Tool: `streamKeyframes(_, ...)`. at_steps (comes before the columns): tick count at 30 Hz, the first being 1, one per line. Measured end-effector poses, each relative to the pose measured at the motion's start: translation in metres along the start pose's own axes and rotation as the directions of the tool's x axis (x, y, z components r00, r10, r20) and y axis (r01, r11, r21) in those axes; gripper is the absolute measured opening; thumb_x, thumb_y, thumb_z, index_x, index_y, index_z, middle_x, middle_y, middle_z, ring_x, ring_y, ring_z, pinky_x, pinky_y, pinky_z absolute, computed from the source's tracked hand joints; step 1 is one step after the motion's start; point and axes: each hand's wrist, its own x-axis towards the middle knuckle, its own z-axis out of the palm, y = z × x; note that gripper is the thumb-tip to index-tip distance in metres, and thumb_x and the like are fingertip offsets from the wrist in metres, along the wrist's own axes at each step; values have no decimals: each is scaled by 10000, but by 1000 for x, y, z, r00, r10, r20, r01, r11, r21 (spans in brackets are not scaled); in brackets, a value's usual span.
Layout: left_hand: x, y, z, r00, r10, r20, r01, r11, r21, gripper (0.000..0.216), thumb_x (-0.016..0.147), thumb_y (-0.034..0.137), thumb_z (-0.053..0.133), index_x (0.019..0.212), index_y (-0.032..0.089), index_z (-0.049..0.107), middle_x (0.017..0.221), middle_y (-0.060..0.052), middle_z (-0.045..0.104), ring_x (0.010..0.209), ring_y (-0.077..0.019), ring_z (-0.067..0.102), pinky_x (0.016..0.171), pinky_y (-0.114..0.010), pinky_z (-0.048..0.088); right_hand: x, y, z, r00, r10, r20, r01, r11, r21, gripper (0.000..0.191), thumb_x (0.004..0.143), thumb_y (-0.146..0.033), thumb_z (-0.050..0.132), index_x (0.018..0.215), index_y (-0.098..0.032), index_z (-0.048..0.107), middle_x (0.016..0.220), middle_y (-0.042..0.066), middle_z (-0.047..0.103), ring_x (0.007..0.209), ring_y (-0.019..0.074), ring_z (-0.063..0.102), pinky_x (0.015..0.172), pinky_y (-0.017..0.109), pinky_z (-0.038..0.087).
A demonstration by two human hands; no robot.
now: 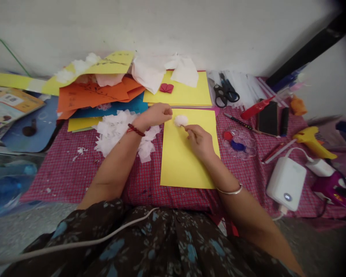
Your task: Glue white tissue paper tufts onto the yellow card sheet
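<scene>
One white puff (180,120), small, rounded and fluffy, seen on the upper left part of a yellow sheet (187,169), which lies flat, long side running toward the wearer. Right hand (201,142): over the sheet, thumb and fingers pinched on a slim stick (183,125), mostly hidden by the fingers, its end at the lower edge of the puff. Left hand (157,114): fingers curled inward near the sheet's upper left edge, fingertips just beside the puff; whether anything is held between them, one cannot tell. Handling, as judged: puff very light, soft, easily crushed or pulled into strands, best taken by its sides with a loose pinch; sheet light, thin, flexible, liable to slide or crease, best steadied flat at a bare margin or lifted by two opposite edges; stick light and stiff, suited to a fingertip grip. Adjacent, left: a loose heap of white paper pieces (113,129), partly behind the left forearm. Adjacent, right: a clear palette (249,149) bearing red and blue patches. Behind: a dark pink folded piece (166,88) on a yellow stack (192,98). Beneath: a red checked cloth (63,173).
</scene>
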Motion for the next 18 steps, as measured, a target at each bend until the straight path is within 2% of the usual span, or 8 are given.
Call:
streamKeyframes(2, -13, 5, -29, 984, 87, -153, -74, 993, 91, 86, 788, 158, 589, 841, 128, 650, 788, -28, 641, 713, -128, 552, 663, -262, 423, 1, 1, -2, 990, 92, -106, -69, 976, 207, 202, 947, -353, 508, 977, -229, 666, 895, 38, 708, 653, 135, 648, 611, 282, 536)
streamKeyframes(4, -28, 8, -56, 957, 121, -263, -94, 989, 112, 134, 823, 183, 549, 883, 127, 654, 800, -28, 642, 721, -122, 538, 664, -259, 407, 2, 4, -4, 957, 235, -171, -147, 899, 412, 212, 929, -402, 541, 936, -216, 643, 790, 19, 697, 566, 118, 625, 545, 258, 524)
streamKeyframes(7, -48, 6, -77, 964, 112, -241, -63, 978, 200, 129, 817, 184, 543, 851, 135, 657, 792, -27, 647, 714, -121, 542, 655, -254, 397, 5, 10, -5, 917, 376, -134, -246, 797, 552, 231, 890, -433, 596, 891, -204, 632, 704, 3, 690, 493, 97, 595, 512, 233, 508)
streamKeyframes(9, -55, -1, -75, 985, 83, -153, -33, 952, 303, 116, 798, 178, 564, 843, 138, 663, 826, -35, 671, 748, -137, 573, 678, -259, 410, 5, 10, -5, 911, 403, -88, -286, 771, 569, 241, 878, -439, 609, 879, -200, 633, 688, 3, 691, 486, 94, 592, 509, 226, 503)
streamKeyframes(12, -60, -16, -60, 999, 26, -37, -4, 869, 495, 154, 789, 173, 579, 903, 136, 676, 913, -69, 701, 852, -191, 616, 751, -295, 434, 5, 8, -4, 918, 393, -48, -302, 774, 557, 238, 875, -435, 605, 871, -198, 634, 681, 2, 690, 487, 96, 591, 514, 230, 503)
streamKeyframes(16, -62, -36, -43, 998, 3, -66, 46, 684, 728, 199, 783, 167, 574, 941, 142, 692, 964, -119, 685, 993, -281, 609, 816, -367, 431, 4, 5, -4, 921, 388, -39, -305, 779, 548, 235, 871, -428, 605, 867, -195, 638, 681, 3, 693, 481, 97, 588, 504, 230, 490)
streamKeyframes(18, -61, -43, -39, 996, 17, -92, 59, 646, 761, 224, 772, 153, 567, 952, 149, 700, 982, -130, 672, 1020, -300, 598, 818, -387, 426, 4, 6, -4, 920, 391, -37, -308, 777, 549, 234, 868, -425, 607, 867, -193, 640, 683, 4, 695, 478, 97, 588, 501, 231, 488)
